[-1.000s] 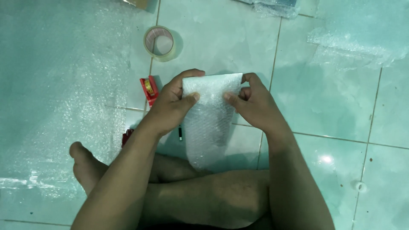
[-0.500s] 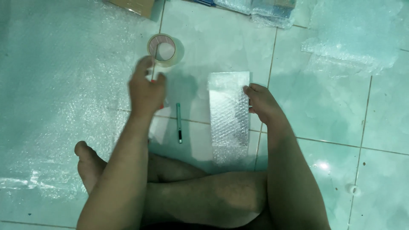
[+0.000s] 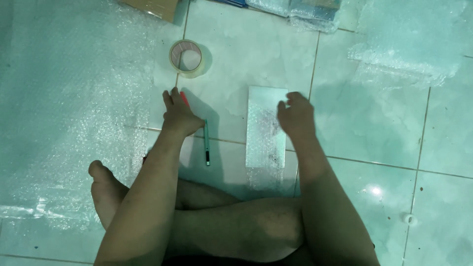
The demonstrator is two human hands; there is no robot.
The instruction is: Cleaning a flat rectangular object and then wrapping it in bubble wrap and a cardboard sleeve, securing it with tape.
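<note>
A: Since the crossed legs (image 3: 236,231) fill the bottom of the view, where does the wrapped packet sit?

B: Just beyond the knees, flat on the tiled floor (image 3: 374,128). The bubble-wrapped packet (image 3: 266,130) lies lengthwise, and the right hand (image 3: 295,116) rests on its upper right edge, fingers curled loosely over the top, pressing rather than gripping.

A: And a second ago?

B: Both hands held that packet up off the floor, folding the wrap around it. Half a second ago it was already down, the right hand steadying it, while the left had gone out toward the tape.

A: Where is the left hand now?

B: The left hand (image 3: 178,114) lies on the floor to the left of the packet, on top of a red object (image 3: 184,99), probably a cutter. I cannot tell whether the fingers have closed on it. A green pen (image 3: 207,143) lies just beside the wrist, between hand and packet.

A: Farther out?

B: The roll of clear tape (image 3: 187,58) stands beyond the left hand, untouched. A broad bubble-wrap sheet (image 3: 74,108) covers the floor at left, another piece (image 3: 409,49) lies far right, and a cardboard box corner (image 3: 152,7) shows at the top edge.
</note>
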